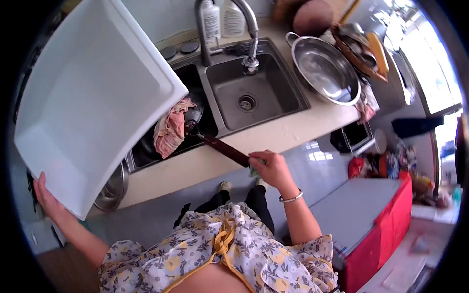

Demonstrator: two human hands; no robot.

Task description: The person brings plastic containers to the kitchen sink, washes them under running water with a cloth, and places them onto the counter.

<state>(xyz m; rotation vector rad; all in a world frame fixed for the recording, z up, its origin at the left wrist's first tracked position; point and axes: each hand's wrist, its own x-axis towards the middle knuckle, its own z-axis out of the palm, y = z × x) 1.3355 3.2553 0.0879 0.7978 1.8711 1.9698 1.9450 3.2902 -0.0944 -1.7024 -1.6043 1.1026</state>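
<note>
Left hand (49, 199): hooked on the lower edge of a large, tilted, white rectangular tub (97, 73); fingers partly hidden. Right hand (270, 168): closed round the handle of a dark-brown-handled metal pan (225, 150), its body leftward in a grey steel double sink (221, 110), with a crumpled pink patterned cloth (171, 129). Tabletop (264, 127): round steel basin (325, 68); brown basket (355, 54) holding utensils.

Daylight reaches you from the window (436, 66), blown out at the upper right, and glares off the floor (305, 178) right of centre. Your lens bends straight edges and blackens the corners
</note>
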